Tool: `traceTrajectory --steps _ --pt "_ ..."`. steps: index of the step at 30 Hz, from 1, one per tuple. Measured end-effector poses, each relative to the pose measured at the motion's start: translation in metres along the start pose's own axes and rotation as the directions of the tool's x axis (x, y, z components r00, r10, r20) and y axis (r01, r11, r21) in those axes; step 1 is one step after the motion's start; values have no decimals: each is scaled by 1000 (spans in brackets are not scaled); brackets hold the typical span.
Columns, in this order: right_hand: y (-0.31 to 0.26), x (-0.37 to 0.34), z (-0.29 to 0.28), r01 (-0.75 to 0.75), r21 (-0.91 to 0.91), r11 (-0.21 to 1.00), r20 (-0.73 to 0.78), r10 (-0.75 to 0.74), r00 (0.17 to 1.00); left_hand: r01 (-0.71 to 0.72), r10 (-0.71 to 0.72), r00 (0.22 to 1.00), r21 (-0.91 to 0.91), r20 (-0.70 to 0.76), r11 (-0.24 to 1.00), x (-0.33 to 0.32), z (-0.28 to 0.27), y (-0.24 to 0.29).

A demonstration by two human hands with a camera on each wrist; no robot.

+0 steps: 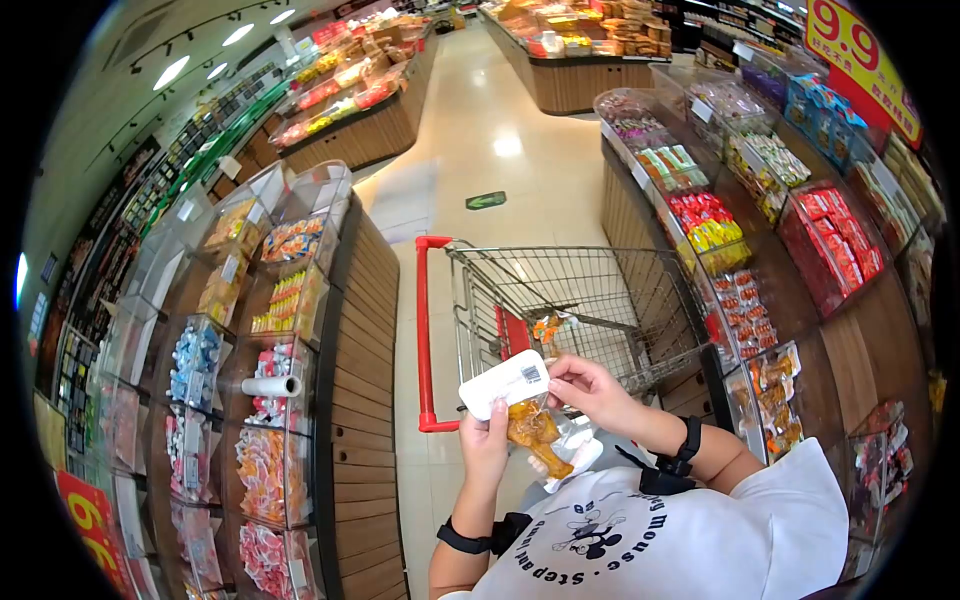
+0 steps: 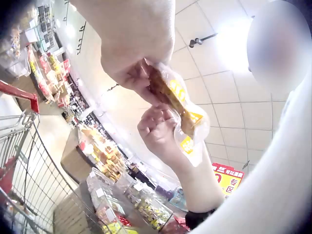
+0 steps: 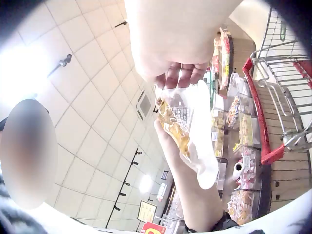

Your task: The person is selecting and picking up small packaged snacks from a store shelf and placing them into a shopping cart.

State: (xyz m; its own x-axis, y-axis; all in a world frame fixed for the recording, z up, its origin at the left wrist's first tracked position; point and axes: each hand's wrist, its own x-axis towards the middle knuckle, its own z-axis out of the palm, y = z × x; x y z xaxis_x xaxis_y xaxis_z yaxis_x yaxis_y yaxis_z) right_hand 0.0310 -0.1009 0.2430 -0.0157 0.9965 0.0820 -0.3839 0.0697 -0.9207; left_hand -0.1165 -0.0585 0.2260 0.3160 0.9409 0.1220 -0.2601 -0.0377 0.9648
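Note:
Both hands are on a clear plastic pack of what looks like a brown chicken drumstick [image 1: 535, 432], in front of the shirt. A white label panel [image 1: 497, 386] with a barcode covers the pack's upper end. My left hand [image 1: 485, 445] grips the pack by its left side, thumb over the front. The right hand [image 1: 592, 388] pinches the upper right edge of the pack. From the left wrist view, the drumstick pack [image 2: 178, 100] shows yellow printing. In the right wrist view, the right hand [image 3: 183, 70] has its fingers curled at the pack's edge.
A wire shopping cart [image 1: 560, 275] with a red handle [image 1: 424, 335] stands right ahead, a small orange package [image 1: 547, 328] in it. Bins of wrapped snacks [image 1: 275, 470] line the left, more bins [image 1: 715, 225] the right. A plastic roll [image 1: 271, 387] sits on the left bins.

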Motion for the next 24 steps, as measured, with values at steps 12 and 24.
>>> traceTrajectory --steps 12,24 --pt "79 -50 -51 -464 196 864 154 440 884 393 -380 919 -336 107 856 24 50 -82" --pt "73 -157 -157 113 592 798 -506 259 822 374 -557 566 413 607 830 4 204 -209"
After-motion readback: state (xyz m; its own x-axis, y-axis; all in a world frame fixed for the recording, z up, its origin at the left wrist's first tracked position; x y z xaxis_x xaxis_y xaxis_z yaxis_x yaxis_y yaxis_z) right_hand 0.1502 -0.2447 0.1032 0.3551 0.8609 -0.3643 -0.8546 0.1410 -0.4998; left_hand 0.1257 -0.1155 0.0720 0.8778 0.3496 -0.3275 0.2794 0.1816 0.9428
